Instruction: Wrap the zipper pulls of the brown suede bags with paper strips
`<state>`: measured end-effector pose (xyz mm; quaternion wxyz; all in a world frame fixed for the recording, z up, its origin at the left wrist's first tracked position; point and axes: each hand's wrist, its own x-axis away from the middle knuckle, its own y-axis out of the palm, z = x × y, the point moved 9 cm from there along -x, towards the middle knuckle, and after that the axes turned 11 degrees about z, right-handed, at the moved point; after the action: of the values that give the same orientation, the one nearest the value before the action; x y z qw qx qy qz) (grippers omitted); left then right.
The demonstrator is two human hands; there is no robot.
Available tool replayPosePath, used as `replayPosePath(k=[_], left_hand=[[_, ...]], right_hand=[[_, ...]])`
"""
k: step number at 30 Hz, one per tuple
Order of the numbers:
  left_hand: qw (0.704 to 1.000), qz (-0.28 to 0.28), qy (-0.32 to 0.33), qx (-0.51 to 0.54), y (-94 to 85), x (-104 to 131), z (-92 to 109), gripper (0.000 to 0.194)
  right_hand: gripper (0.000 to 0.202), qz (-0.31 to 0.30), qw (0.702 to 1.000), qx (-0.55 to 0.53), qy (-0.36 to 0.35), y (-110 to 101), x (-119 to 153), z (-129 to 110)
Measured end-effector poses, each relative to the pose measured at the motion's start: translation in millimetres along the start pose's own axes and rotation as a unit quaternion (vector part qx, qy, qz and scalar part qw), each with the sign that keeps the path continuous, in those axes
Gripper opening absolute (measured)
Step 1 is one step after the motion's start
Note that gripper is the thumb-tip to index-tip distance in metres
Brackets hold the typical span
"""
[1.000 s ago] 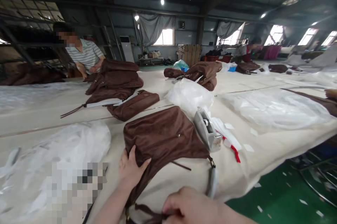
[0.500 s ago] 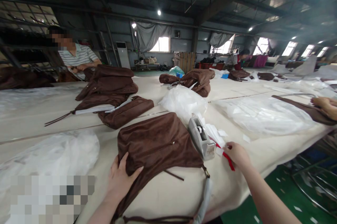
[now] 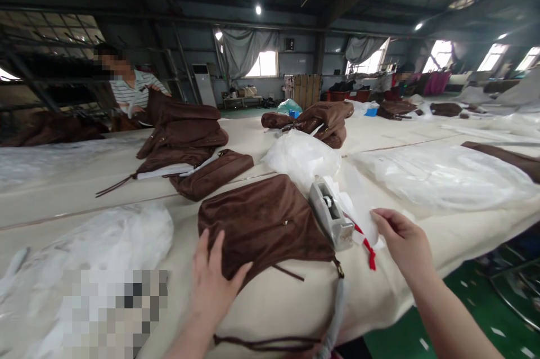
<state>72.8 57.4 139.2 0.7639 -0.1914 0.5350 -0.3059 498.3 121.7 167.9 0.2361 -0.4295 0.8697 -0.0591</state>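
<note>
A brown bag (image 3: 261, 221) lies on the pale table with its wrapped strap (image 3: 336, 317) hanging toward the near edge. My left hand (image 3: 217, 277) rests on the bag's lower left side, fingers spread. To the right, my right hand (image 3: 400, 238) pinches the edge of a thin white sheet (image 3: 363, 207). Between the bag and that sheet stands a grey tape dispenser (image 3: 331, 214), with a red ribbon (image 3: 369, 252) beside it.
Stacked brown bags (image 3: 185, 128) are at the back left, near a person in a striped shirt (image 3: 137, 92). More brown bags (image 3: 327, 120) lie farther back. Clear plastic bags (image 3: 304, 153) lie behind the dispenser, at left (image 3: 122, 241) and at right (image 3: 447, 176).
My right hand has moved away from the red ribbon, and a white sheet now extends from its fingers. The other person's hand at the far right has gone out of view.
</note>
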Motion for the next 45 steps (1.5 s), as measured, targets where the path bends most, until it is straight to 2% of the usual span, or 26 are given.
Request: replayPosePath(k=[2, 4, 5, 6, 7, 9, 11, 12, 13, 15, 17, 18, 20, 23, 25, 26, 29, 30, 32, 33, 34, 35, 39, 41, 43, 45], left_hand=[[0.991, 0.025, 0.125, 0.041, -34.3, 10.1, 62.2, 0.073], [0.958, 0.068, 0.268, 0.076, -70.8, 29.2, 117.6, 0.055], [0.935, 0.062, 0.335, 0.098, -83.2, 41.1, 137.9, 0.044], [0.917, 0.049, 0.377, 0.119, -93.5, 50.8, 149.6, 0.035], [0.908, 0.033, 0.392, 0.145, -102.8, 57.0, 153.2, 0.030], [0.915, 0.011, 0.353, 0.195, -122.7, 60.0, 141.3, 0.028], [0.938, 0.013, 0.267, 0.220, -146.4, 59.0, 113.8, 0.029], [0.952, 0.021, 0.219, 0.214, -158.9, 59.5, 97.6, 0.030], [0.967, 0.032, 0.165, 0.192, -171.2, 60.4, 79.5, 0.030], [0.991, 0.073, 0.027, 0.107, -195.4, 64.4, 36.4, 0.024], [0.987, 0.104, -0.119, 0.019, -213.2, 74.5, -8.5, 0.012], [0.979, 0.095, -0.180, -0.004, -215.1, 80.9, -28.3, 0.008], [0.963, 0.037, -0.267, 0.001, -204.9, 93.8, -59.6, 0.015], [0.939, -0.052, -0.336, 0.053, -180.6, 113.2, -86.8, 0.024], [0.924, -0.078, -0.365, 0.084, -169.9, 125.1, -95.3, 0.028], [0.917, -0.085, -0.376, 0.101, -165.5, 130.2, -97.1, 0.029], [0.898, -0.096, -0.402, 0.149, -153.7, 140.7, -96.6, 0.032], [0.893, -0.099, -0.407, 0.164, -149.6, 142.5, -95.3, 0.032], [0.884, -0.102, -0.414, 0.192, -141.7, 144.3, -92.5, 0.034], [0.879, -0.105, -0.417, 0.205, -137.7, 145.0, -91.3, 0.034], [0.875, -0.106, -0.420, 0.217, -134.0, 145.7, -90.2, 0.035], [0.870, -0.108, -0.424, 0.229, -130.6, 146.8, -89.5, 0.035], [0.847, -0.121, -0.443, 0.268, -120.4, 154.0, -86.5, 0.035], [0.840, -0.134, -0.444, 0.282, -117.9, 156.6, -83.0, 0.034], [0.836, -0.146, -0.440, 0.293, -117.2, 157.6, -78.4, 0.034], [0.830, -0.155, -0.443, 0.300, -117.1, 158.6, -74.4, 0.033]], right_hand=[[0.032, -0.127, 0.985, -0.101, 0.059, 34.7, 43.3, -26.5], [0.036, -0.283, 0.936, -0.168, 0.126, 75.8, 101.8, -50.5], [0.037, -0.352, 0.901, -0.196, 0.158, 93.0, 132.6, -61.1], [0.038, -0.412, 0.864, -0.221, 0.187, 106.8, 161.6, -70.5], [0.039, -0.462, 0.827, -0.241, 0.212, 117.3, 187.6, -78.3], [0.040, -0.549, 0.759, -0.252, 0.242, 131.8, 228.3, -89.2], [0.040, -0.624, 0.716, -0.219, 0.224, 142.6, 252.7, -94.3], [0.040, -0.647, 0.714, -0.190, 0.191, 148.9, 257.2, -95.0], [0.039, -0.655, 0.726, -0.158, 0.141, 156.8, 256.9, -95.8], [0.034, -0.637, 0.765, -0.092, 0.006, 175.6, 251.2, -100.0], [0.028, -0.605, 0.786, -0.017, -0.125, 195.2, 253.0, -103.1], [0.026, -0.594, 0.785, 0.028, -0.176, 204.6, 258.7, -101.7], [0.021, -0.583, 0.764, 0.115, -0.251, 220.7, 275.8, -94.9], [0.012, -0.591, 0.728, 0.174, -0.300, 234.4, 299.2, -84.6], [0.016, -0.651, 0.701, 0.151, -0.249, 237.0, 310.3, -77.9], [0.019, -0.699, 0.678, 0.121, -0.192, 235.5, 315.5, -75.3], [0.024, -0.819, 0.571, -0.008, 0.056, 218.1, 328.0, -81.1], [0.025, -0.831, 0.538, -0.047, 0.134, 210.9, 329.5, -86.8], [0.029, -0.821, 0.505, -0.106, 0.246, 200.1, 330.4, -98.1], [0.030, -0.807, 0.504, -0.131, 0.279, 197.1, 330.9, -103.0], [0.031, -0.787, 0.516, -0.155, 0.302, 196.3, 330.8, -106.6], [0.031, -0.763, 0.537, -0.175, 0.316, 197.2, 330.0, -108.6], [0.031, -0.640, 0.651, -0.238, 0.331, 208.3, 318.0, -107.1], [0.032, -0.588, 0.692, -0.255, 0.334, 212.6, 310.7, -104.2], [0.032, -0.554, 0.716, -0.261, 0.336, 214.9, 305.7, -101.8], [0.031, -0.539, 0.725, -0.265, 0.336, 215.9, 304.0, -100.9]])
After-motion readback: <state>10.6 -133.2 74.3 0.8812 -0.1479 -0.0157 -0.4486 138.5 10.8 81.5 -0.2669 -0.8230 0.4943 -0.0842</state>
